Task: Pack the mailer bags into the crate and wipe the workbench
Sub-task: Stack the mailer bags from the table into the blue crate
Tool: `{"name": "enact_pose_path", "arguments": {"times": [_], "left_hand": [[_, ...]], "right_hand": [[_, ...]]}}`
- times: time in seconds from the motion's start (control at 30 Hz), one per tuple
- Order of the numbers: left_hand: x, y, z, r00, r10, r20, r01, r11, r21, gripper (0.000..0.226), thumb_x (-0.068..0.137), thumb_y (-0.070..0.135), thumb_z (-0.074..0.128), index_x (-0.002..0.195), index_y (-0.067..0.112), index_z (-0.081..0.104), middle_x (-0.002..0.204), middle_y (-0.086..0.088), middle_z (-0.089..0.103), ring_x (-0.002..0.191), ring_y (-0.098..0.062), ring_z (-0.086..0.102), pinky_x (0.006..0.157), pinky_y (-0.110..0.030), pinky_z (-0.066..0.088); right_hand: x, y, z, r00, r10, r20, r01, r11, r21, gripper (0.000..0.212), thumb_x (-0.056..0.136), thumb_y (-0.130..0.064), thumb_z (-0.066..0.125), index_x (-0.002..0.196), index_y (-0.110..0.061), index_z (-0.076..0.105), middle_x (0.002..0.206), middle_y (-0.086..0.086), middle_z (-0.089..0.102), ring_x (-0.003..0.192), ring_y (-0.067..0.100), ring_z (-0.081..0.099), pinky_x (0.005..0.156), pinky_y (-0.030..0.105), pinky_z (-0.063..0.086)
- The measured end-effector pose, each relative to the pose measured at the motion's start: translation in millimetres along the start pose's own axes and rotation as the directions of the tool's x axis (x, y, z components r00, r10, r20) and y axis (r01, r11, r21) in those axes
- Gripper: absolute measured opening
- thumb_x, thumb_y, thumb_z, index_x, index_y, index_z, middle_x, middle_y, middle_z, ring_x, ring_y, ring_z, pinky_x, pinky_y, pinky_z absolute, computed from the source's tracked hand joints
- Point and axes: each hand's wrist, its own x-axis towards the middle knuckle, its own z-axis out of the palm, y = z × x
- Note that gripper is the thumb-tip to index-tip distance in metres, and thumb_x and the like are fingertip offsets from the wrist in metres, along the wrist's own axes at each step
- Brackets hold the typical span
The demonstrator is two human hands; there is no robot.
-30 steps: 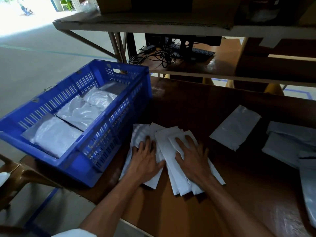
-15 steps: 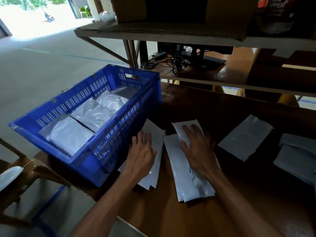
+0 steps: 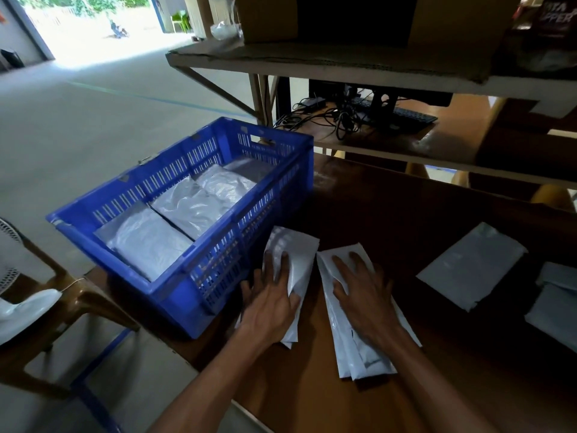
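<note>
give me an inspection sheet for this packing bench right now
surface: brown workbench, glossy; no cloth seen
job's things: blue crate at the left end, mailer bags flat inside; left stack and right stack beside it; loose bags further right
clutter: nothing seen
grips: left hand on left stack, thumb hidden; right hand flat on right stack
cables: tangle beside a keyboard on the rear shelf
surroundings: cardboard box on upper shelf, brown chair left, open doorway

Dim, shadowed workbench [image 3: 406, 220], blown-out daylight from the doorway [image 3: 93, 26] top left, wide-angle edge bending.
</note>
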Motion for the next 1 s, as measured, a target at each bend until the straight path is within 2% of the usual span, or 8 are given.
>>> {"name": "enact_pose_path", "arguments": {"times": [0.13, 0.27, 0.4, 0.5, 0.6, 0.77, 0.87, 1.0], "left_hand": [[-4.6, 5.1, -31.1, 0.999, 0.033, -0.025, -0.035, 0.994, -0.106, 0.076, 0.102, 0.05, 0.024, 0.153, 0.033, -0.03, 0.165, -0.008, -0.024, 0.143, -0.037, 0.018, 0.113, -0.063, 0.023], [-1.6, 11.8, -84.3, 0.984, 0.07, -0.166, -0.102, 0.976, -0.194, 0.074, 0.101, 0.047, 0.023, 0.151, 0.039, -0.031, 0.164, -0.003, -0.03, 0.139, -0.033, 0.017, 0.111, -0.061, 0.021], [22.3, -2.8, -156.8, 0.901, 0.003, -0.433, -0.108, 0.97, -0.218, 0.072, 0.093, 0.052, 0.011, 0.156, 0.038, -0.02, 0.167, -0.003, -0.014, 0.127, -0.028, 0.025, 0.104, -0.052, 0.028], [64.0, -41.7, -191.3, 0.863, -0.143, -0.484, 0.02, 0.968, -0.25, 0.071, 0.095, 0.054, 0.014, 0.157, 0.038, -0.017, 0.167, -0.004, -0.007, 0.131, -0.032, 0.024, 0.105, -0.056, 0.029], [104.6, -81.8, -191.8, 0.895, -0.288, -0.339, 0.2, 0.941, -0.272, 0.071, 0.1, 0.057, 0.018, 0.158, 0.033, -0.014, 0.167, -0.012, -0.005, 0.146, -0.042, 0.011, 0.112, -0.065, 0.021], [144.6, -111.1, -161.7, 0.882, -0.445, -0.156, 0.379, 0.866, -0.328, 0.073, 0.103, 0.052, 0.026, 0.16, 0.02, -0.006, 0.163, -0.024, -0.004, 0.148, -0.046, 0.003, 0.112, -0.066, 0.021], [165.9, -116.8, -149.8, 0.881, -0.468, -0.074, 0.415, 0.838, -0.354, 0.077, 0.102, 0.052, 0.03, 0.16, 0.013, -0.003, 0.161, -0.026, 0.0, 0.146, -0.047, 0.005, 0.111, -0.065, 0.024], [196.6, -116.8, -144.9, 0.865, -0.502, 0.004, 0.462, 0.792, -0.399, 0.08, 0.1, 0.05, 0.032, 0.158, 0.006, -0.002, 0.158, -0.03, 0.001, 0.146, -0.047, 0.006, 0.111, -0.064, 0.025]], "right_hand": [[7.5, 0.1, -15.3, 0.998, 0.003, -0.058, 0.0, 0.999, 0.048, 0.052, 0.1, -0.054, 0.027, 0.151, -0.048, 0.016, 0.162, -0.005, 0.017, 0.142, 0.035, 0.019, 0.112, 0.061, 0.025], [31.3, -14.5, -51.0, 0.982, -0.043, -0.185, 0.062, 0.993, 0.098, 0.055, 0.096, -0.059, 0.021, 0.15, -0.045, 0.023, 0.159, -0.002, 0.024, 0.138, 0.037, 0.031, 0.105, 0.062, 0.035], [71.2, -59.1, -115.8, 0.902, -0.157, -0.401, 0.254, 0.946, 0.201, 0.057, 0.096, -0.057, 0.029, 0.149, -0.037, 0.034, 0.159, -0.001, 0.028, 0.139, 0.032, 0.029, 0.111, 0.053, 0.031], [120.0, -101.9, -155.0, 0.84, -0.274, -0.469, 0.419, 0.875, 0.241, 0.053, 0.098, -0.052, 0.037, 0.15, -0.04, 0.032, 0.16, -0.001, 0.025, 0.142, 0.027, 0.028, 0.113, 0.044, 0.029], [171.3, -142.7, -170.1, 0.82, -0.41, -0.399, 0.522, 0.822, 0.229, 0.056, 0.098, -0.054, 0.038, 0.151, -0.041, 0.027, 0.161, -0.004, 0.02, 0.145, 0.028, 0.023, 0.111, 0.044, 0.03], [237.3, -204.8, -168.3, 0.733, -0.661, -0.158, 0.66, 0.748, -0.07, 0.054, 0.103, -0.041, 0.043, 0.153, -0.026, 0.029, 0.161, 0.007, 0.021, 0.149, 0.024, 0.015, 0.117, 0.05, 0.014], [270.5, -227.2, -143.7, 0.704, -0.71, -0.002, 0.686, 0.682, -0.253, 0.049, 0.1, -0.036, 0.054, 0.145, -0.019, 0.046, 0.156, 0.011, 0.032, 0.143, 0.034, 0.028, 0.111, 0.057, 0.025], [307.1, -232.8, -113.6, 0.699, -0.708, 0.098, 0.692, 0.635, -0.343, 0.045, 0.096, -0.04, 0.056, 0.136, -0.02, 0.058, 0.149, 0.011, 0.043, 0.138, 0.037, 0.038, 0.104, 0.06, 0.037]]}}
